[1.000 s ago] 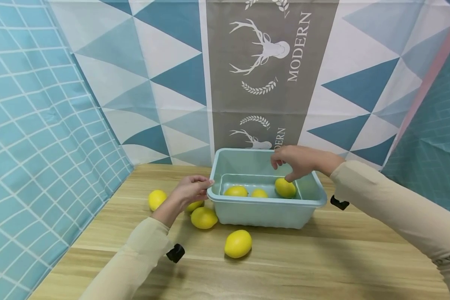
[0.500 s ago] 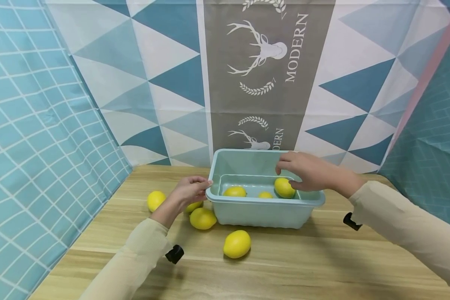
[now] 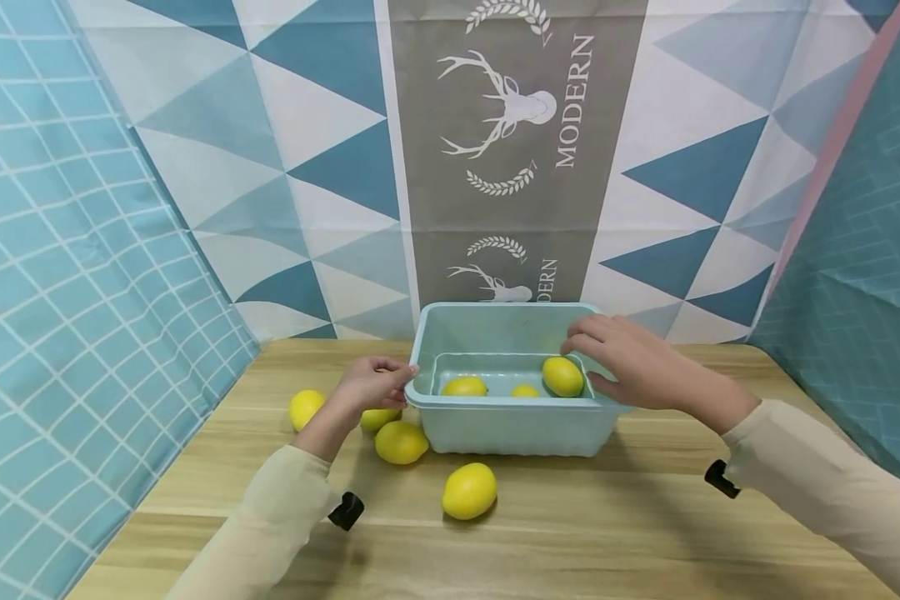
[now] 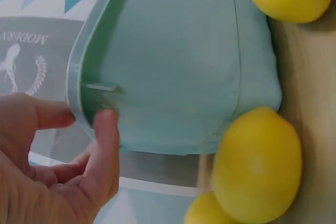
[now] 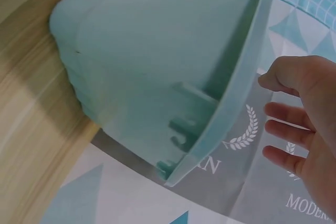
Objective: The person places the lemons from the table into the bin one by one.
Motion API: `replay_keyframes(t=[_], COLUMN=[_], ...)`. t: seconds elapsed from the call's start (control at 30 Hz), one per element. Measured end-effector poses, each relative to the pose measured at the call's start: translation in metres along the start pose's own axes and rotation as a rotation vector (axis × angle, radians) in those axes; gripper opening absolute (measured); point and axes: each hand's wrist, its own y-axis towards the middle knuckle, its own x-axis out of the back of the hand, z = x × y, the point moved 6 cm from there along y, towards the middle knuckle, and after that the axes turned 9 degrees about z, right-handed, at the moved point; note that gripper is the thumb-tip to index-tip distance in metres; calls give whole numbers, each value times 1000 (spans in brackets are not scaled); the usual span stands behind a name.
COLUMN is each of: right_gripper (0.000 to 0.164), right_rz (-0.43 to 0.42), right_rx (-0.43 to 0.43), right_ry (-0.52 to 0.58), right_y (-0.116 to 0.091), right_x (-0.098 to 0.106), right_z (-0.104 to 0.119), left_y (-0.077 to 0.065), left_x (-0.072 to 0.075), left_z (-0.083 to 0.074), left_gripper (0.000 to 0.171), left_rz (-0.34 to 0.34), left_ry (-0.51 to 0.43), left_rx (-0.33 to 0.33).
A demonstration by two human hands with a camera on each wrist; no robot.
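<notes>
A pale green plastic bin [image 3: 513, 429] stands on the table with three lemons in it. One lemon [image 3: 562, 377] lies at its right end, another lemon [image 3: 464, 386] at its left, and the small visible top of a third lemon [image 3: 525, 390] shows between them above the front rim. My left hand [image 3: 375, 383] pinches the bin's left rim; in the left wrist view, thumb and finger of the left hand [image 4: 68, 166] lie on either side of it. Over the bin's right end hovers my right hand [image 3: 637, 367], fingers loosely bent and holding nothing.
Outside the bin, a lemon [image 3: 470, 492] lies in front of it. More lemons rest near my left forearm: one lemon [image 3: 401, 442] close to the bin, a partly hidden lemon [image 3: 378, 418], and a lemon [image 3: 307, 409] farther left. A patterned cloth [image 3: 330, 167] hangs behind.
My right hand has moved right, from above the right-hand lemon to the bin's right end. The middle lemon in the bin has shifted slightly rightward. My left hand keeps hold of the rim.
</notes>
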Motion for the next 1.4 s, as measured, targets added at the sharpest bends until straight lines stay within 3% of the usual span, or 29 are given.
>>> replay_keyframes(t=[0.23,0.33,0.47,0.6,0.77,1.0,1.27,1.4], right_gripper=[42,42,43,44,45,42,40,46], right_rz=[-65,-95,-150,-195,-191,-224,-213,-229], right_rx=[-3,-19,-45,-64,-86,-76,-187,-252], right_ry=[-1,7,39,55,40,52,159,177], right_y=[-17,-25,-35,-43,-46,-47,-53,-60], right_x=[-3,-6,-10,-13,-15,-11,-16,-21], right_z=[-3,-5,-9,-13,-15,-17,-25,-30], left_y=[-18,-24,-30,-33,-35,-37,-42,-49], left_x=[1,0,-2,-6,-7,-7,-9,-11], left_z=[-21,-27,-27,-24,-25,-27,-27,-30], left_gripper=[29,28,28,28,26,29,31,30], left_rz=[-205,-286,-334,-327,-327,-315,-287,-320], left_ry=[388,485,513,517,540,549,508,578], left_rx=[-114,-154,-195,-230,-285,-312,-332,-382])
